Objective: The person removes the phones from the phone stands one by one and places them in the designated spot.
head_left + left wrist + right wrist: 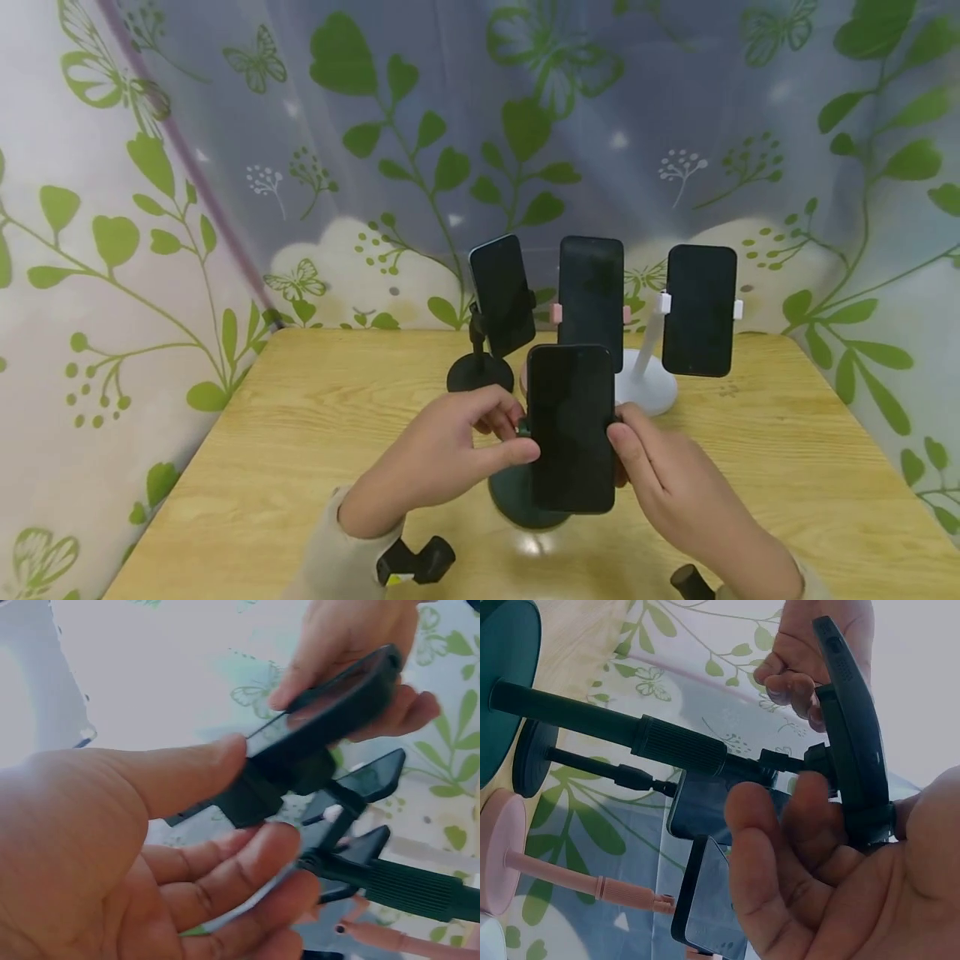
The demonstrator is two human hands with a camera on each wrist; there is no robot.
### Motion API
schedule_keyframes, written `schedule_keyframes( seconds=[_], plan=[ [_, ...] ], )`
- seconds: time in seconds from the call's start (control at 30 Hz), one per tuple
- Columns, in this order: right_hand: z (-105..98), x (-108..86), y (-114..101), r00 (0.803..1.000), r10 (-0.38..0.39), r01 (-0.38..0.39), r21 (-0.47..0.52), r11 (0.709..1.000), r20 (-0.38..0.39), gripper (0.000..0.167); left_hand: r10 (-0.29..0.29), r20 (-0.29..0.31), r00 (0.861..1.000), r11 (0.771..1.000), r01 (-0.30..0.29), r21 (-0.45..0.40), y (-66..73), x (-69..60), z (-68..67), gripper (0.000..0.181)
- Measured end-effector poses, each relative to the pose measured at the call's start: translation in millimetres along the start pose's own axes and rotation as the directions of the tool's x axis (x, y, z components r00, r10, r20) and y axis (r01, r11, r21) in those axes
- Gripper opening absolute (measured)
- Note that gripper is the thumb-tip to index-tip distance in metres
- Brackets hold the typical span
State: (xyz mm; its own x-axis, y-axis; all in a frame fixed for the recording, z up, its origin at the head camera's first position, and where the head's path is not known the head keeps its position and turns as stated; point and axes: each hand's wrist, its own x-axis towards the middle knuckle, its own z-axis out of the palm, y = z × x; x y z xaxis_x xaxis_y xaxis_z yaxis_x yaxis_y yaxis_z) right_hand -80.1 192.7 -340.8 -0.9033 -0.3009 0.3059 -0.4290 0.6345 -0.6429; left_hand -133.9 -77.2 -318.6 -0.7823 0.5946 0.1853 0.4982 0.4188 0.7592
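A black smartphone [572,429] sits upright in the clamp [251,796] of a dark green phone stand, above its round base [513,496]. My left hand [446,446] holds the phone's left side at the clamp, thumb against the phone's edge and fingers behind. On the other side, my right hand [671,475] grips the right edge, its thumb in front and fingers curled at the back. The stand's ribbed pole [679,746] shows in the right wrist view. From the head view, the phone hides most of the clamp and pole.
Behind it stand several phones on stands: one on a black stand [480,375] at left, a phone in pink clamps [591,292] in the middle, and one on a white stand [663,387] at right. A patterned curtain [420,125] backs the wooden table [300,417].
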Motion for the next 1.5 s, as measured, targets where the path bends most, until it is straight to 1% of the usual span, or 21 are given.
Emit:
schedule_keyframes(
  seconds=[0.1, 0.23, 0.37, 0.47, 0.57, 0.87, 1.03, 1.13, 1.23, 1.3, 1.43, 1.5],
  plan=[
    [2.2, -0.2, -0.6, 1.0, 0.008, -0.008, -0.015, 1.0, 0.002, 0.017, -0.002, 0.0, 1.0, 0.998, 0.002, 0.056, 4.2, -2.7, -1.8, 0.024],
    [3.7, -0.7, -0.9, 1.0, 0.009, -0.009, -0.015, 1.0, 0.006, 0.016, -0.019, 0.019, 1.0, 0.996, 0.018, 0.089, 9.0, -5.1, -4.1, 0.022],
    [3.3, -2.7, -0.1, 1.0, 0.02, -0.02, -0.03, 0.999, 0.007, 0.014, -0.049, 0.05, 0.998, 0.995, 0.044, 0.085, 11.7, -4.6, -4.9, 0.023],
    [2.9, -3.1, 1.1, 0.999, 0.034, -0.033, -0.045, 0.998, 0.004, 0.014, -0.052, 0.067, 0.996, 0.995, 0.046, 0.089, 11.4, -2.1, -5.4, 0.025],
    [3.0, -2.7, 0.9, 1.0, 0.028, -0.029, -0.066, 0.997, -0.004, 0.015, -0.056, 0.075, 0.996, 0.995, 0.049, 0.09, 10.4, -0.2, -5.6, 0.025],
    [5.7, -2.6, -2.6, 0.999, 0.028, -0.032, -0.145, 0.989, -0.029, 0.018, -0.075, 0.1, 0.992, 0.994, 0.067, 0.083, 10.0, 0.4, -6.7, 0.025],
    [4.9, -4.0, -5.7, 0.998, 0.066, -0.067, -0.174, 0.982, -0.015, 0.02, -0.063, 0.13, 0.989, 0.995, 0.051, 0.09, 8.1, 1.2, -6.8, 0.029],
    [3.7, -4.4, -6.9, 0.996, 0.089, -0.087, -0.181, 0.98, 0.004, 0.021, -0.052, 0.138, 0.989, 0.995, 0.039, 0.092, 6.5, 1.8, -6.7, 0.031],
    [3.3, -3.8, -5.9, 0.995, 0.095, -0.092, -0.166, 0.982, 0.014, 0.021, -0.051, 0.13, 0.99, 0.994, 0.038, 0.102, 5.1, 2.1, -6.5, 0.031],
    [3.3, -2.4, -3.9, 0.994, 0.104, -0.1, -0.129, 0.987, 0.026, 0.022, -0.051, 0.12, 0.991, 0.993, 0.038, 0.108, 4.5, 2.5, -6.3, 0.031],
    [2.8, 2.1, 3.1, 0.996, 0.082, -0.081, -0.027, 0.996, 0.036, 0.021, -0.043, 0.088, 0.995, 0.993, 0.033, 0.112, 3.2, 3.8, -3.9, 0.029],
    [2.7, 4.2, 5.3, 0.998, 0.054, -0.054, 0.001, 0.999, 0.028, 0.02, -0.038, 0.073, 0.997, 0.993, 0.029, 0.117, 2.7, 3.8, -2.6, 0.029]
  ],
)
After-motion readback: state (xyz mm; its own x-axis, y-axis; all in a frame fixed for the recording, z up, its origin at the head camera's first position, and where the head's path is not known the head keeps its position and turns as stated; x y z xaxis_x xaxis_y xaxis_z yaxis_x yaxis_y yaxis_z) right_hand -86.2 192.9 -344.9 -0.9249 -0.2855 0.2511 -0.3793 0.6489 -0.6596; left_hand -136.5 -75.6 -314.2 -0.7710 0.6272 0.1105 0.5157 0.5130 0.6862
